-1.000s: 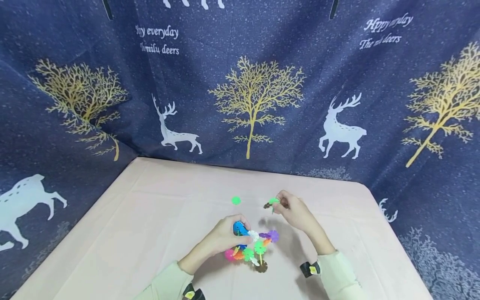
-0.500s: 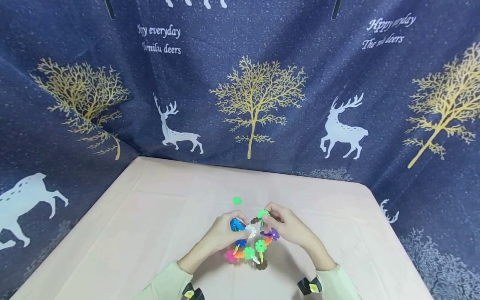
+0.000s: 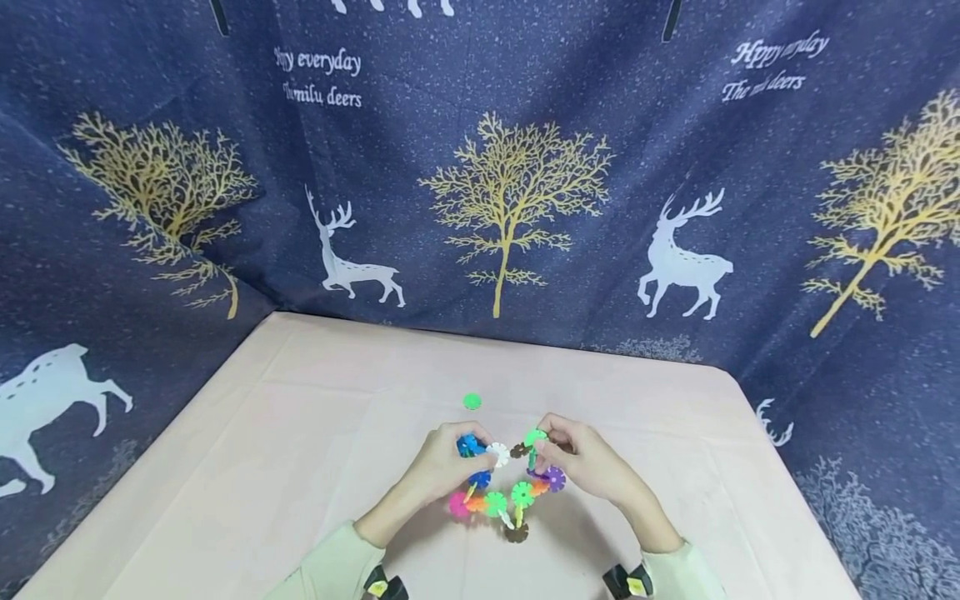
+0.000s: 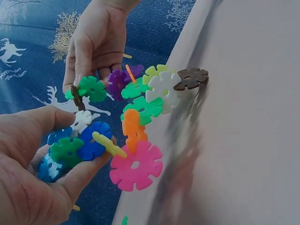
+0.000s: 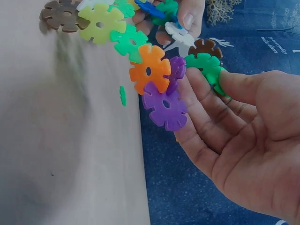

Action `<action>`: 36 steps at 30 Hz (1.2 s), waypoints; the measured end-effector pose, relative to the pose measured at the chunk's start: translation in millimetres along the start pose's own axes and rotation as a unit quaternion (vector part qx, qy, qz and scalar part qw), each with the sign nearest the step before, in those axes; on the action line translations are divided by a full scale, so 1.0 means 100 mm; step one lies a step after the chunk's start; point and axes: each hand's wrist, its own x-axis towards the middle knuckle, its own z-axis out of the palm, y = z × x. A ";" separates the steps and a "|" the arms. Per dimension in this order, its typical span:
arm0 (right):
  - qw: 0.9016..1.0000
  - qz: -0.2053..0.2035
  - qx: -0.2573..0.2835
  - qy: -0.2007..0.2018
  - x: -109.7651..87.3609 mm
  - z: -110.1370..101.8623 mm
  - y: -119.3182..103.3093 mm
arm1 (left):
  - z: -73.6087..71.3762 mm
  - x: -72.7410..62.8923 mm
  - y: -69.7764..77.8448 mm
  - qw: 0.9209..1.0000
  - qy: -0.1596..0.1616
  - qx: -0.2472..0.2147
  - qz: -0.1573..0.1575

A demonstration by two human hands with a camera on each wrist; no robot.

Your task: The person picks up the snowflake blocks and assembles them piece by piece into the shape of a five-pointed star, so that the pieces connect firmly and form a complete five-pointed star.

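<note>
My left hand (image 3: 441, 462) grips the blue end of a chain of plastic snowflake discs, the thumb by a white disc (image 3: 498, 454). The chain hangs over the table in a loop through a pink disc (image 4: 136, 165), orange and green discs and a dark brown disc (image 3: 516, 531), up to purple discs (image 5: 165, 107) by my right fingers. Between thumb and fingers my right hand (image 3: 588, 465) pinches green snowflake discs (image 5: 204, 65), with a brown disc (image 5: 206, 48) fixed to them. That brown disc's edge points at the white one, close beside it.
A loose green disc (image 3: 472, 402) lies on the pale pink tablecloth (image 3: 337, 450) beyond the hands. Behind the table hangs a dark blue curtain (image 3: 450, 275) printed with trees and deer. Each sleeve has a black wrist camera (image 3: 628, 581) near it.
My right hand has come left and down with the green and brown discs, from apart to right beside the white disc and the purple end. The left hand has shifted slightly left and tilted the chain.
</note>
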 end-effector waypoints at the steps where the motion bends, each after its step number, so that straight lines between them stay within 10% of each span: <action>1: 1.000 0.000 0.001 0.001 0.00 0.00 0.00 | 0.00 0.00 0.00 1.000 0.002 0.001 0.000; 21: 0.999 0.006 0.001 0.038 0.00 0.10 -0.04 | 0.00 0.01 0.09 1.000 -0.023 0.018 0.009; 36: 0.998 0.004 -0.017 0.067 0.01 0.19 0.02 | 0.01 0.02 0.11 0.998 -0.009 -0.051 -0.023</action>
